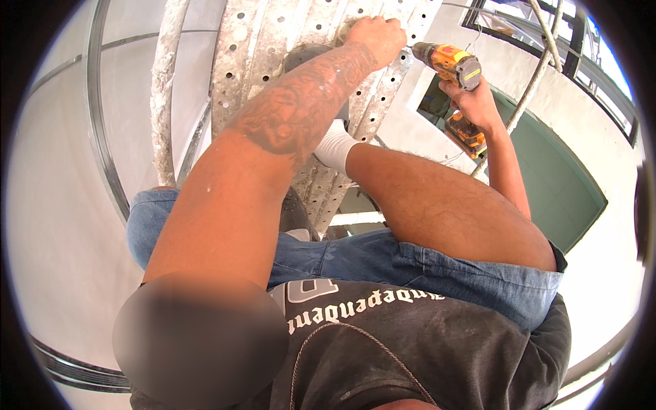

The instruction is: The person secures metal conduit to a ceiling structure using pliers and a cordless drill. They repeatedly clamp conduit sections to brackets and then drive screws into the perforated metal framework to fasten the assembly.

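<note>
A yellow and black cordless drill [447,63] is in my right hand [471,102], which wraps round its grip, with the battery [466,134] below. The chuck points left toward my left hand [377,35]. My left hand is closed over the upper part of a perforated metal plank [239,89], its fingers curled close to the drill's tip. Whatever those fingers may hold is hidden or too small to make out.
My shoe and white sock [335,145] rest on the plank, which is spattered with pale material. A crusted pole [166,89] stands left of it, and thinner poles [529,92] cross at the right. A greenish opening [553,181] lies below the right side.
</note>
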The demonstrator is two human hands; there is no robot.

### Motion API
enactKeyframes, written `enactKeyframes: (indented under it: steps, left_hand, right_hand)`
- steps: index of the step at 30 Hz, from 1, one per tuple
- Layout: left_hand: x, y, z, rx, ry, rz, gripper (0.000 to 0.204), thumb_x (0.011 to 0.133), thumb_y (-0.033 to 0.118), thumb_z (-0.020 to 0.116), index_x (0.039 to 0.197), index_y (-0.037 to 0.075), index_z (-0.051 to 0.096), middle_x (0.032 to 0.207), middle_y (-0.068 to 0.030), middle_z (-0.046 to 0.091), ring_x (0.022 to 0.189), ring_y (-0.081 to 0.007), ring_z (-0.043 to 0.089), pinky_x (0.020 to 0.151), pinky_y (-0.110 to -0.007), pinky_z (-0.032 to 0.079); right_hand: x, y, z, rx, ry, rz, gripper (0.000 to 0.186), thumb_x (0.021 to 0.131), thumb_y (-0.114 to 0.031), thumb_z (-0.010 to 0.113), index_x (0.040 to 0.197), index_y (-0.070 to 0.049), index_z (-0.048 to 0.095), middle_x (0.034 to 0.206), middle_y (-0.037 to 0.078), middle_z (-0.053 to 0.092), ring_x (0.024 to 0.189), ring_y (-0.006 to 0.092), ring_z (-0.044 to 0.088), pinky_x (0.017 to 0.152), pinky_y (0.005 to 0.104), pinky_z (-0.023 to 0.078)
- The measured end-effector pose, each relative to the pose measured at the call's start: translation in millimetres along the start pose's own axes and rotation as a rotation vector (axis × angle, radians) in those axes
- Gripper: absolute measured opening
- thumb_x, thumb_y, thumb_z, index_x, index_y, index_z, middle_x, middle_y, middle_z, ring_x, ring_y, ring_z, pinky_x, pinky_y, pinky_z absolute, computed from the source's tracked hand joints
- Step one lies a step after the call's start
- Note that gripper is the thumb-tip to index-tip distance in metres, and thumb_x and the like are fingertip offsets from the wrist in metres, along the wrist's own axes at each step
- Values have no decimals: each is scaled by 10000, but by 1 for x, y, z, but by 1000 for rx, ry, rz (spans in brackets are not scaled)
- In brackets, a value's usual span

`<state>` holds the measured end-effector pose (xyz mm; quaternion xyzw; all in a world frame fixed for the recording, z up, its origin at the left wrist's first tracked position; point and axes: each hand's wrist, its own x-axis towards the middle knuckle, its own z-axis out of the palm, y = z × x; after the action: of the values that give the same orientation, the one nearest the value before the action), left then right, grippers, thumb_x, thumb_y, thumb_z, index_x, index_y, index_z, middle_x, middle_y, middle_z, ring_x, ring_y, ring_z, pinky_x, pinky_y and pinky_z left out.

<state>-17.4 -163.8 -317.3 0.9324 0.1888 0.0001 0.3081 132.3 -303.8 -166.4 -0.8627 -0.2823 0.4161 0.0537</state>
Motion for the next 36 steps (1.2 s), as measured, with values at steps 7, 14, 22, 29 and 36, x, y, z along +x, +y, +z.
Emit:
enactKeyframes:
  steps: [7,14,22,29,36]
  left_hand:
    - [0,2,-3,-5,-34,-5,217,924,110,633,1084,68,774,1171,-136,715,1089,-311,722,931,-436,583]
    - [3,4,1,15,-29,-24,210,923,114,638,1077,63,773,1174,-133,716,1086,-310,725,921,-444,587]
    - [1,2,-2,9,-37,-1,200,915,122,661,1071,73,775,1161,-128,716,1082,-303,725,919,-440,587]
    - [-1,-2,3,11,-5,10,199,914,111,656,1074,93,773,1162,-119,711,1098,-290,712,935,-430,572]
    - [-11,-12,17,-8,93,26,226,889,87,651,1097,88,738,1151,-99,683,1176,-272,651,1016,-410,521]
  right_hand:
    - [-1,4,3,68,7,62,312,911,-198,761,1144,0,695,834,15,655,661,106,583,629,295,524]
    - [0,10,6,184,5,64,288,919,-188,756,1136,-10,694,797,-1,631,622,89,550,591,286,487]
    - [0,12,5,191,-4,58,288,914,-205,765,1125,-17,706,803,-3,639,623,86,555,604,289,493]
    - [-11,3,2,157,16,60,306,910,-204,770,1136,-10,700,819,6,647,625,94,565,593,284,485]
    - [-22,1,1,228,41,63,307,894,-188,785,1126,-2,709,828,9,654,631,93,572,592,275,484]
